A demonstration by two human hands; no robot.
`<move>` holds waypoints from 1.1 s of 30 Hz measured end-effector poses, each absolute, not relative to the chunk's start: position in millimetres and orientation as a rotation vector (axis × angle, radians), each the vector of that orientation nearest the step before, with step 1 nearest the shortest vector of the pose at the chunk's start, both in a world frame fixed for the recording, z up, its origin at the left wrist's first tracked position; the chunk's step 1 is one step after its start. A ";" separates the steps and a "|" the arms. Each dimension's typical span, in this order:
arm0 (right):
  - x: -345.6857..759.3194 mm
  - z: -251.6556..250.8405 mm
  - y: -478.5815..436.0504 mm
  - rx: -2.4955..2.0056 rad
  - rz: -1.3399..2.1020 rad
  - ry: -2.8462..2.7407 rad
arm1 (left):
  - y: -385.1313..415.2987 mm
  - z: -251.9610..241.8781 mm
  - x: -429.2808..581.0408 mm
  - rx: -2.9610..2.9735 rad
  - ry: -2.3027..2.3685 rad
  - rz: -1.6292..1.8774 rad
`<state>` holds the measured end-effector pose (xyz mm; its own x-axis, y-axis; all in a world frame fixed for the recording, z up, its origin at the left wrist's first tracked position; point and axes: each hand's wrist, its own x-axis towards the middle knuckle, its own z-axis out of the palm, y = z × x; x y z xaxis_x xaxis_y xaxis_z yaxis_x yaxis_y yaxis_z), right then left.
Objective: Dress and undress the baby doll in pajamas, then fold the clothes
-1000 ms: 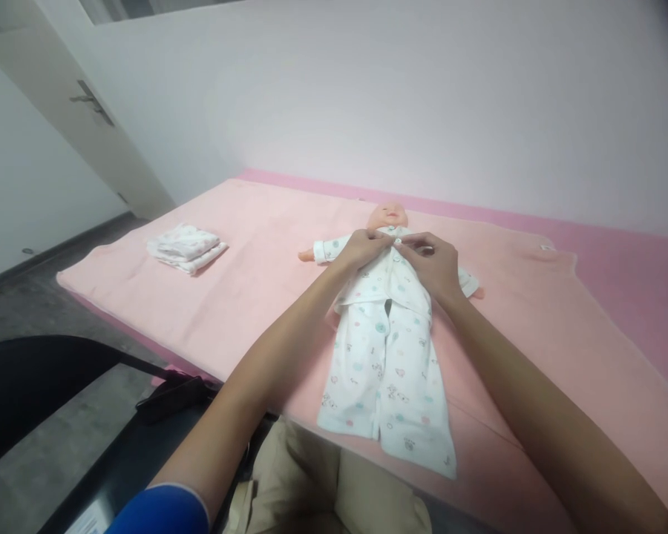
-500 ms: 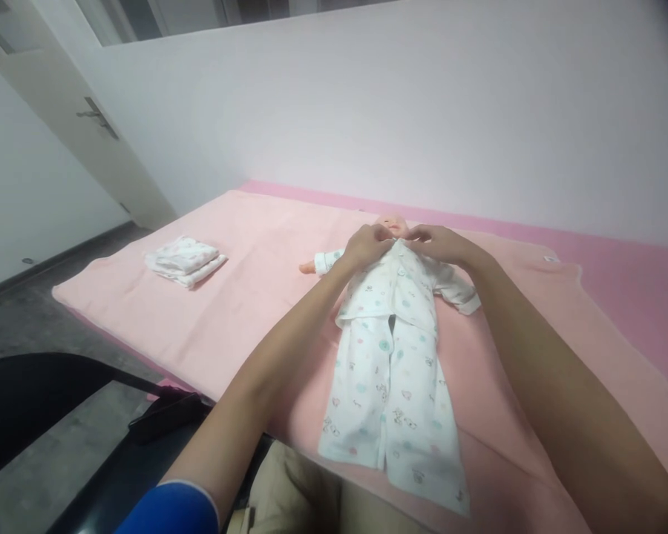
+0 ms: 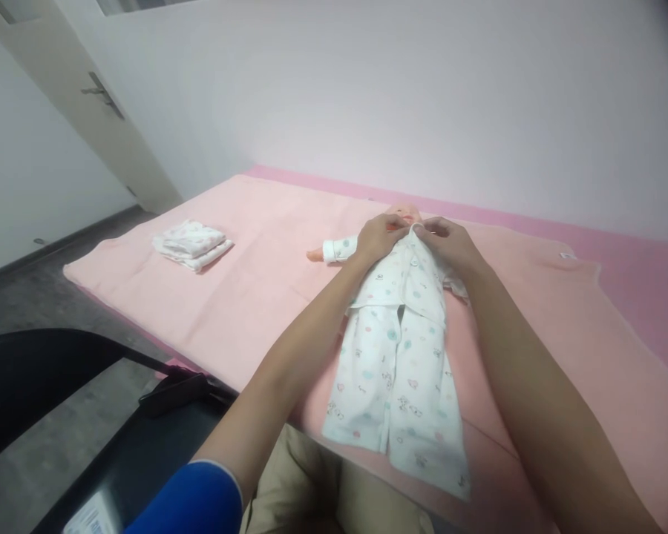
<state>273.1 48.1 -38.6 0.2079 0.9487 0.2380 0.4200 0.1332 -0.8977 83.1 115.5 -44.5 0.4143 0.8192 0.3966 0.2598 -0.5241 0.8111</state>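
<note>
A baby doll (image 3: 407, 213) lies on its back on the pink blanket, its head at the far side. It wears a white printed shirt (image 3: 393, 283) and white printed trousers (image 3: 417, 386). At the shirt's collar, my left hand (image 3: 383, 234) has its fingers closed on the left edge. My right hand (image 3: 448, 239) pinches the collar just opposite, lifting the cloth slightly near the chin. One doll arm stretches out to the left, its small hand (image 3: 315, 254) showing past the cuff. The other sleeve is mostly hidden behind my right forearm.
Folded white printed cloths (image 3: 194, 245) sit on the pink blanket (image 3: 245, 297) to the left. A black chair (image 3: 116, 445) stands at the lower left, with a white labelled packet (image 3: 93, 515) on it. The wall (image 3: 423, 96) rises behind the table, and a door (image 3: 61, 96) is at the far left.
The view has shifted a little. Both hands stay at the collar, and the cloth between them is now raised higher. My right hand has turned in closer over the shirt's right side.
</note>
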 end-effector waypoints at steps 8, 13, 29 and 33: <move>270.8 -35.5 44.8 -1.470 0.716 -1.282 | 115.3 -46.6 83.1 2.000 0.876 1.055; 269.6 -30.5 43.4 -1.534 0.766 -1.253 | 114.9 -49.0 82.8 2.015 0.832 1.101; 265.7 -24.9 31.4 -1.544 0.847 -1.264 | 118.2 -55.7 87.0 2.041 0.847 1.183; 265.9 -25.6 33.0 -1.560 0.829 -1.263 | 120.3 -59.4 88.1 2.014 0.844 1.192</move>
